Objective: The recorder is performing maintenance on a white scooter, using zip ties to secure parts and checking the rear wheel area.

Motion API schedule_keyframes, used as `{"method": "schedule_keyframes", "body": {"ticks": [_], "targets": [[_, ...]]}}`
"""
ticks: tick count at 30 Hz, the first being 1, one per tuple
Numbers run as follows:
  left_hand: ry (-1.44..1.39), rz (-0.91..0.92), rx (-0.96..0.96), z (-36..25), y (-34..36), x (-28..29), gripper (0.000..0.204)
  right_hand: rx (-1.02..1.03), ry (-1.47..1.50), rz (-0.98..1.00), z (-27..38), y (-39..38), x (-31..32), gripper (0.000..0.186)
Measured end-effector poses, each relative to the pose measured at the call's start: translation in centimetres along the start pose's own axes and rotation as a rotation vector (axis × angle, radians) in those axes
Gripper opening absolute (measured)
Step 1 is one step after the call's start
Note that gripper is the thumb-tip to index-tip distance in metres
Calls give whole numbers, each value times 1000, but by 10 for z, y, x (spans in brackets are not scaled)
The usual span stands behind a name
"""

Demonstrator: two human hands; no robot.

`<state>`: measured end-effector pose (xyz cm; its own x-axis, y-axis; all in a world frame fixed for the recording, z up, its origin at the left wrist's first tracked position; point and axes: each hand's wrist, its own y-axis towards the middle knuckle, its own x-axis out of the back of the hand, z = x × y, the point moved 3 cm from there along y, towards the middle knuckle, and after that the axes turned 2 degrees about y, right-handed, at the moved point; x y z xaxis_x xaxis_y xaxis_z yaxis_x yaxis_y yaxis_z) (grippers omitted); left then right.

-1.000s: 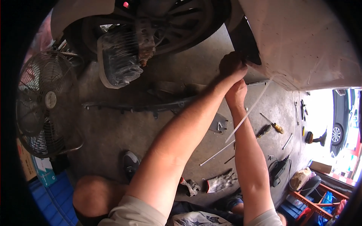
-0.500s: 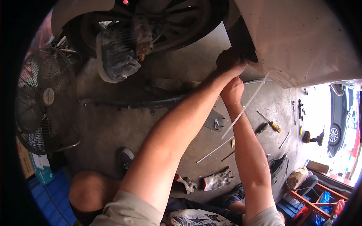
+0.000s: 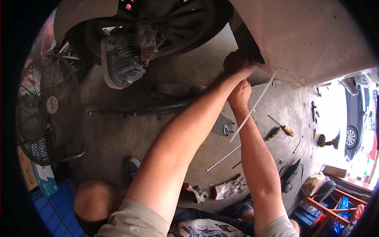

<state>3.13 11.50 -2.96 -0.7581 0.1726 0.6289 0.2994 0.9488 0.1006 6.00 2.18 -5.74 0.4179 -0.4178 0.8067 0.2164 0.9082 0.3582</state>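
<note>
Both my arms reach up to the lower corner of a white car body panel, where a dark liner edge hangs down. My left hand is closed against that liner's lower end, its fingers mostly in shadow. Just below it, my right hand is curled shut, close to the left wrist. Whatever the fingers grip is hidden. A long white plastic strip, resembling a cable tie, slants down from the panel's edge and passes in front of my right forearm.
A wheel and a dusty dark part stand at upper left, beside a floor fan. On the floor lie a long dark trim strip, a yellow-handled screwdriver, work gloves and a corded power tool.
The view has shifted slightly, so the car panel sits a little further left. Both hands stay closed at the same corner, with little visible movement against it.
</note>
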Motion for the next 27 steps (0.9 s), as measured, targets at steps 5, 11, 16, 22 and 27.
{"method": "schedule_keyframes", "body": {"ticks": [5,11,16,22,27], "targets": [[22,-26,-3,3,0,1,34,18,114,-57,7,-2,2,23],[8,-32,-50,-6,-2,-1,31,-62,100,5,-4,0,3,21],[71,144,-203,40,12,0,25,-221,208,-53,3,-6,3,20],[-788,150,353,68,-16,-19,23,-562,920,-133,-50,-15,10,31],[-1726,413,438,52,-17,-35,21,-747,1386,-161,-54,-2,48,46]]}}
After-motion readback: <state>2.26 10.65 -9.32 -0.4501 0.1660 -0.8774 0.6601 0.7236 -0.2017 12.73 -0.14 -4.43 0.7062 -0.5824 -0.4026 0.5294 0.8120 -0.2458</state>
